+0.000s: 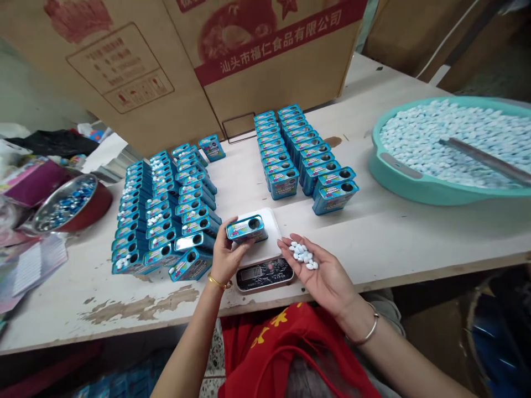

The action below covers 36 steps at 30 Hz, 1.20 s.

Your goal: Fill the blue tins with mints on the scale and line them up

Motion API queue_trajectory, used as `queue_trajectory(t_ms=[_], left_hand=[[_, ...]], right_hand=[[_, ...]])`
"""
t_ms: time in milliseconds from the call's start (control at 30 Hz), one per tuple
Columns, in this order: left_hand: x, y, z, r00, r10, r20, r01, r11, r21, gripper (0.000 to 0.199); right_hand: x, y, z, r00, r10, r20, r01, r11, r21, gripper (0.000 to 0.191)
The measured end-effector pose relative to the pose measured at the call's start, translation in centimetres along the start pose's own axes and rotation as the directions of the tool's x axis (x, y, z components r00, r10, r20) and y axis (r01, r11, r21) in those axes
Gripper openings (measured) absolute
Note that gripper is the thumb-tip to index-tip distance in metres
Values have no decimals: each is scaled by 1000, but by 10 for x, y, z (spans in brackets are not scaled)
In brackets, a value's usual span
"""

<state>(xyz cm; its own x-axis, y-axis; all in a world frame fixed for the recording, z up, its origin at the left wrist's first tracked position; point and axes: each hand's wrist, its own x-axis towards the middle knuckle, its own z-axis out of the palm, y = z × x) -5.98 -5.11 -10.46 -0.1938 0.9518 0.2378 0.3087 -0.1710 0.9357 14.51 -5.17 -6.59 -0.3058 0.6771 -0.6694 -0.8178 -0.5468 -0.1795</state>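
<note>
My left hand point(227, 255) grips a small blue rectangular tin point(247, 229), which rests on a white digital kitchen scale point(262, 272). The tin has several round openings in its top, and one dark hole shows. My right hand point(317, 272) is cupped palm up just right of the scale, holding a small heap of pale blue-white oval mints point(302, 255). Rows of matching blue tins stand close to my left hand, the nearest point(191, 264) lying just left of it.
A large block of blue tins point(166, 221) covers the table's left side, with another point(298, 155) behind the scale. A teal basin point(394, 177) of mints holds a metal scoop point(485, 160). A cardboard box point(265, 61) stands at the back; a metal bowl point(66, 202) sits left.
</note>
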Motion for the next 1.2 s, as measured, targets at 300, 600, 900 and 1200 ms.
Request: queue_trajectory(t_ms=[300, 600, 900, 1200], left_hand=[[-1, 33, -24, 978, 156, -141, -160, 987, -19, 42], [1, 36, -29, 976, 134, -172, -132, 991, 24, 30], [0, 40, -28, 976, 189, -110, -163, 964, 212, 31], [-27, 83, 30, 785, 162, 598, -451, 811, 372, 38]], right_hand=[[-3, -9, -21, 996, -16, -86, 13, 999, -41, 18], [-5, -13, -27, 993, -34, -112, 28, 998, -55, 20], [-5, -8, -26, 996, -6, -85, 0, 998, -64, 20], [-9, 8, -9, 984, 150, 96, -153, 988, 17, 22]])
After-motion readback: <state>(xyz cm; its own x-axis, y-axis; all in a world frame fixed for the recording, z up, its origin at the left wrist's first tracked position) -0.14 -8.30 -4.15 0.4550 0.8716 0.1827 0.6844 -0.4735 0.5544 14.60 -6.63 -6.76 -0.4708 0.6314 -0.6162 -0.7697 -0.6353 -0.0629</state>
